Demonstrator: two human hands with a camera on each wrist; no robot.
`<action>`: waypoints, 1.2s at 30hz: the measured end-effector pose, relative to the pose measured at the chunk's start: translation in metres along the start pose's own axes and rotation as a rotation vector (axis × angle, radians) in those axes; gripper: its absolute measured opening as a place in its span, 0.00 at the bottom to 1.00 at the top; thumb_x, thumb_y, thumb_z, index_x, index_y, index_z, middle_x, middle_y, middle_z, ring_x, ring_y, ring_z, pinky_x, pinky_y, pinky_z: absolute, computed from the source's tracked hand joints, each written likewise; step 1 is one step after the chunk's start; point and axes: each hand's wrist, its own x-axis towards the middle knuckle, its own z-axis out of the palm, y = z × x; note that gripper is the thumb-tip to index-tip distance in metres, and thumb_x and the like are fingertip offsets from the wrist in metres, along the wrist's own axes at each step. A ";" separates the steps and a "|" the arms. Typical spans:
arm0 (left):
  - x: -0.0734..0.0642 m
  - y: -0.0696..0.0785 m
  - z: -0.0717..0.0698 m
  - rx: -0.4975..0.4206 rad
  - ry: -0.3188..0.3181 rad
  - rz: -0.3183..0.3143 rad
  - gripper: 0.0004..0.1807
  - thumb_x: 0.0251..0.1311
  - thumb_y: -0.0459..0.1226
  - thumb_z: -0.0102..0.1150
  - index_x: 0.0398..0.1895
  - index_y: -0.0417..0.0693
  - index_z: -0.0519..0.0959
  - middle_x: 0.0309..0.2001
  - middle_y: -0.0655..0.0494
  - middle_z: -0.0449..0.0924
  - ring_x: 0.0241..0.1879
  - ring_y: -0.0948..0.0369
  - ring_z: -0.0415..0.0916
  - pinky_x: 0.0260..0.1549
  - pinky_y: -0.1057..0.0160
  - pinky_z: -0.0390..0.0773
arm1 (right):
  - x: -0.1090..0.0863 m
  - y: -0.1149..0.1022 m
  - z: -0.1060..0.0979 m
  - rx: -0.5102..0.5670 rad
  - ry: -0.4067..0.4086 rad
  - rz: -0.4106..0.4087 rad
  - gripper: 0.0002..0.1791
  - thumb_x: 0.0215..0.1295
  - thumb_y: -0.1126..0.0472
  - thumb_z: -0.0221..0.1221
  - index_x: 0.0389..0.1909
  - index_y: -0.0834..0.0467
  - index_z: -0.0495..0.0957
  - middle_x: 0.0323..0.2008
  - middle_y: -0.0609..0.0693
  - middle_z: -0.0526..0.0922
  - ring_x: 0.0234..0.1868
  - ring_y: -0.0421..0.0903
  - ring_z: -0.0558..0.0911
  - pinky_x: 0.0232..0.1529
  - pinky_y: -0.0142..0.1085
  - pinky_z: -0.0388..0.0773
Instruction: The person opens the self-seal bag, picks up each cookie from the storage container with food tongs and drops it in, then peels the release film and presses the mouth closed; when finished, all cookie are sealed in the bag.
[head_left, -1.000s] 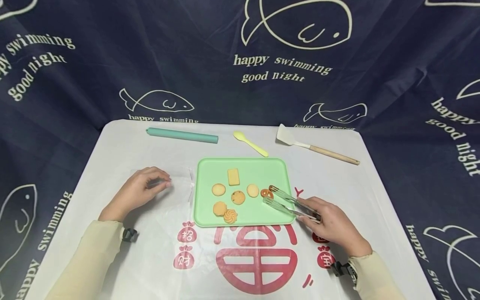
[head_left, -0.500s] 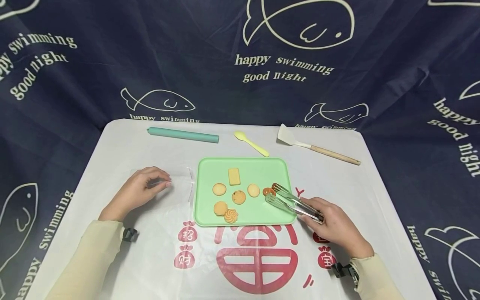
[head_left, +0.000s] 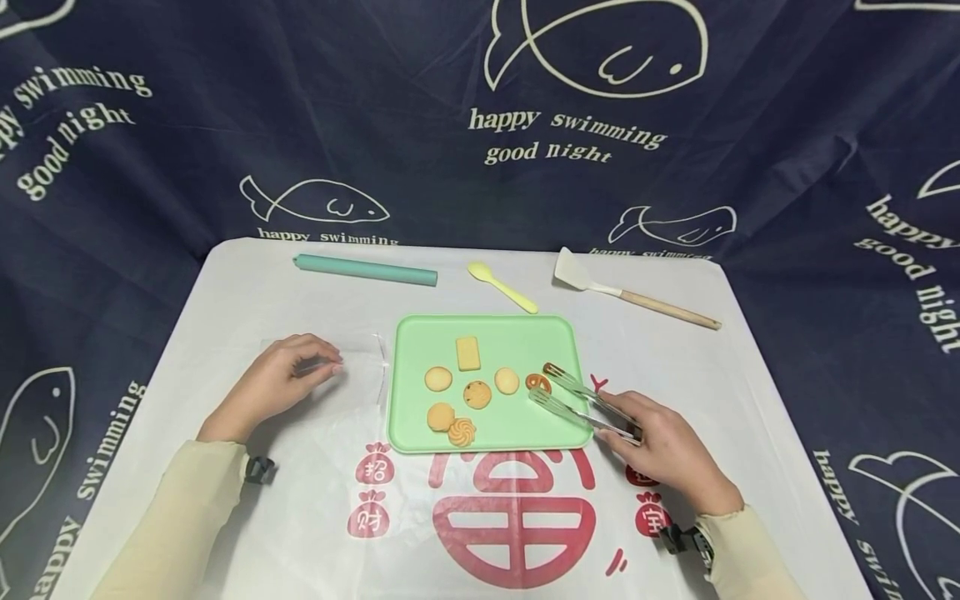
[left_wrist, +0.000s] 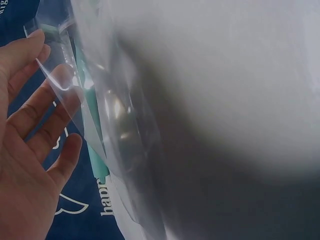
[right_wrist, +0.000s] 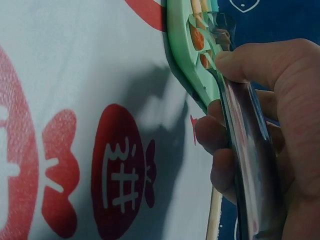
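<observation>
My right hand (head_left: 667, 442) grips metal tongs (head_left: 555, 405) over the right side of the green tray (head_left: 408, 333). The tongs' tips are spread apart, beside a small pretzel (head_left: 536, 382) on the tray. Several biscuits lie left of it: a rectangular one (head_left: 468, 353), a chip-dotted one (head_left: 477, 395) and a swirled one (head_left: 462, 432) among them. To the left of the tray, my left hand (head_left: 285, 377) pinches the edge of a clear plastic bag (left_wrist: 120, 110) between thumb and fingers. In the head view the bag is faint against the white cloth.
Along the far side of the table (head_left: 247, 292) lie a teal rod (head_left: 363, 269), a yellow spoon (head_left: 502, 288) and a spatula (head_left: 637, 297) with a wooden handle. A dark blue curtain (head_left: 420, 100) hangs around the table.
The tongs narrow slightly, then spread again around the pretzel, which has shifted a little to the right. The left hand stays in place.
</observation>
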 end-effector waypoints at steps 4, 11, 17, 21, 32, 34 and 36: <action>0.000 -0.001 0.000 0.005 0.007 0.013 0.06 0.58 0.33 0.74 0.38 0.49 0.87 0.42 0.62 0.84 0.47 0.55 0.80 0.53 0.49 0.75 | 0.002 -0.001 0.000 -0.012 0.001 -0.014 0.29 0.60 0.55 0.73 0.62 0.59 0.79 0.49 0.49 0.84 0.47 0.47 0.84 0.43 0.50 0.84; 0.000 -0.002 0.000 0.008 0.011 0.035 0.07 0.57 0.31 0.74 0.37 0.49 0.87 0.41 0.63 0.84 0.46 0.56 0.80 0.51 0.50 0.75 | 0.003 -0.001 0.001 -0.041 0.017 -0.053 0.27 0.61 0.56 0.72 0.61 0.58 0.79 0.49 0.48 0.84 0.42 0.44 0.83 0.38 0.47 0.83; 0.001 -0.002 0.000 0.009 0.013 0.031 0.07 0.57 0.32 0.74 0.37 0.50 0.87 0.41 0.63 0.84 0.46 0.56 0.80 0.51 0.50 0.75 | 0.001 -0.001 0.001 -0.018 0.027 -0.035 0.26 0.61 0.57 0.72 0.60 0.57 0.80 0.47 0.46 0.84 0.35 0.39 0.78 0.33 0.41 0.79; 0.000 -0.003 0.000 0.012 0.014 0.032 0.07 0.57 0.32 0.74 0.37 0.51 0.87 0.41 0.63 0.84 0.46 0.56 0.80 0.51 0.50 0.75 | 0.001 0.000 0.000 -0.005 0.059 -0.017 0.23 0.61 0.60 0.71 0.58 0.57 0.81 0.46 0.46 0.84 0.33 0.38 0.76 0.31 0.39 0.78; 0.000 -0.004 -0.001 0.008 0.011 0.035 0.07 0.58 0.32 0.74 0.37 0.51 0.87 0.41 0.63 0.84 0.46 0.56 0.80 0.51 0.52 0.75 | -0.002 -0.006 -0.003 0.024 -0.026 -0.051 0.29 0.56 0.56 0.74 0.60 0.53 0.80 0.47 0.42 0.83 0.35 0.39 0.78 0.34 0.39 0.80; 0.000 -0.004 -0.001 0.008 0.010 0.036 0.07 0.58 0.33 0.74 0.37 0.51 0.87 0.41 0.63 0.84 0.46 0.56 0.80 0.51 0.52 0.76 | -0.002 -0.007 -0.003 0.014 -0.046 -0.067 0.30 0.55 0.55 0.75 0.60 0.53 0.80 0.47 0.42 0.83 0.34 0.40 0.78 0.33 0.38 0.79; 0.000 -0.004 -0.001 0.007 0.010 0.036 0.07 0.58 0.33 0.74 0.37 0.51 0.87 0.42 0.63 0.84 0.46 0.57 0.80 0.51 0.52 0.75 | -0.003 -0.007 -0.003 0.008 -0.051 -0.072 0.31 0.54 0.54 0.75 0.60 0.53 0.81 0.46 0.42 0.83 0.32 0.40 0.77 0.32 0.36 0.77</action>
